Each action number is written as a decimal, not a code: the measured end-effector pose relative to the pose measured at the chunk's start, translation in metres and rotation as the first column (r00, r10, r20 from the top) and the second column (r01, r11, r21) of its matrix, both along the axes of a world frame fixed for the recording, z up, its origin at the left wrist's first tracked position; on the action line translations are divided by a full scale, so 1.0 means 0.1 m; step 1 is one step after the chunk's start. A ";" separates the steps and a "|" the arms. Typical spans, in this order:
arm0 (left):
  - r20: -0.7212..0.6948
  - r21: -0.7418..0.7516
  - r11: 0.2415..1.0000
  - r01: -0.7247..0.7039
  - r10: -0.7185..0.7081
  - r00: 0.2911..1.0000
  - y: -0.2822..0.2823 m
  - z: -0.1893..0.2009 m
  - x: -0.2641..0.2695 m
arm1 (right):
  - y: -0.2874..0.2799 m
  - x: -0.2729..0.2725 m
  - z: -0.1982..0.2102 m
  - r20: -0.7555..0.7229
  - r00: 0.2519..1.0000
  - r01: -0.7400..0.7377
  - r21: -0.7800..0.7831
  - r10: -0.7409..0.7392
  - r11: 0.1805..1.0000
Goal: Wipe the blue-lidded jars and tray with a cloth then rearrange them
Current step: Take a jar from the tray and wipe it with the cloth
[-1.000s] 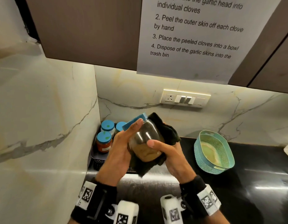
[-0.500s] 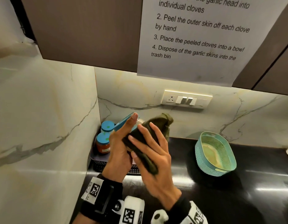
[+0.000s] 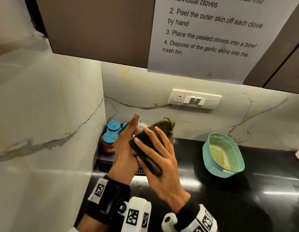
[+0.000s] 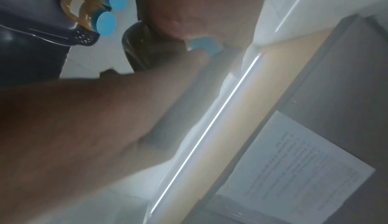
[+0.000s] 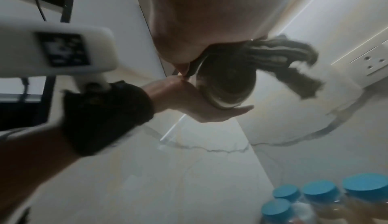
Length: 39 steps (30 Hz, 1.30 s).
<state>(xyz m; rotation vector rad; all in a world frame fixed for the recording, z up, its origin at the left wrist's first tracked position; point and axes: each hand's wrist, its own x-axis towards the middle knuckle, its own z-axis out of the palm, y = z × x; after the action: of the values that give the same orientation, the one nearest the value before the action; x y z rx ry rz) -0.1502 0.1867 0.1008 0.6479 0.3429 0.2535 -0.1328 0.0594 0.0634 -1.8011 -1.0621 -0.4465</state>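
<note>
white sheet (image 3: 212, 36) "peel the outer skin"; left hand (image 3: 125, 148) gripping jar (image 5: 226, 84), right hand (image 3: 160, 158) flat on cloth (image 3: 150, 148)

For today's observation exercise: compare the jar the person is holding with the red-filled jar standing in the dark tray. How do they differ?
The held jar is lifted off the counter and tilted, gripped by the left hand; the red-filled jar stands upright in the dark tray. The held jar is largely covered by the dark cloth that the right hand presses on it; the red-filled jar is uncovered and untouched. Both have blue lids.
</note>
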 end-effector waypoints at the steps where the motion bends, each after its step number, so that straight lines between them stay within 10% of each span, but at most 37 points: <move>1: -0.009 0.005 1.000 -0.014 0.014 1.000 -0.01 0.01 -0.01 | -0.03 0.06 0.00 0.020 1.000 -0.016 -0.014 0.016 1.000; 5: -0.006 0.149 0.988 -0.044 0.046 0.999 -0.11 0.03 -0.08 | -0.14 0.26 0.14 -0.269 0.956 -0.084 0.135 0.118 0.987; 8: 0.000 0.285 0.958 0.016 -0.017 1.000 -0.07 0.03 -0.14 | -0.32 0.27 0.32 -0.692 0.653 -0.003 0.402 0.306 0.916; 11: -0.021 0.384 0.915 0.124 -0.126 0.992 -0.02 0.08 -0.11 | -0.41 0.21 0.41 -0.793 0.458 -0.053 0.426 0.401 0.903; 16: 0.074 0.328 0.934 0.139 -0.172 0.982 -0.03 0.05 -0.13 | -0.29 -0.02 0.43 -0.739 0.556 -0.061 0.420 0.380 0.905; 22: 0.172 0.171 0.978 0.115 -0.144 0.974 0.00 0.01 -0.18 | -0.08 -0.34 0.27 -0.163 0.987 0.017 0.141 0.006 0.990; 26: 0.136 0.225 0.973 0.051 -0.083 0.987 0.00 -0.04 -0.23 | -0.12 -0.24 0.33 -0.335 0.934 -0.073 0.163 0.125 0.984; 29: 0.129 0.289 0.956 0.046 -0.086 0.988 -0.12 -0.04 -0.28 | -0.09 -0.04 0.71 -0.732 0.628 -0.042 0.305 0.263 0.951; 31: 0.114 0.299 0.954 0.021 -0.057 0.992 -0.15 -0.02 -0.25 | -0.06 0.06 0.85 -0.783 0.581 -0.055 0.236 0.224 0.970; 39: 0.059 0.142 0.983 -0.114 0.107 0.993 -0.05 -0.08 -0.08 | 0.01 -0.15 0.37 -0.355 0.923 -0.088 0.177 0.147 0.980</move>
<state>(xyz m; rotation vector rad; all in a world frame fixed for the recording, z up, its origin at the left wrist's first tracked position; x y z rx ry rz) -0.1581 0.1819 0.0925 0.7658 0.3139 0.4036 -0.1479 0.0601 0.1004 -1.5900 -0.8410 -0.1070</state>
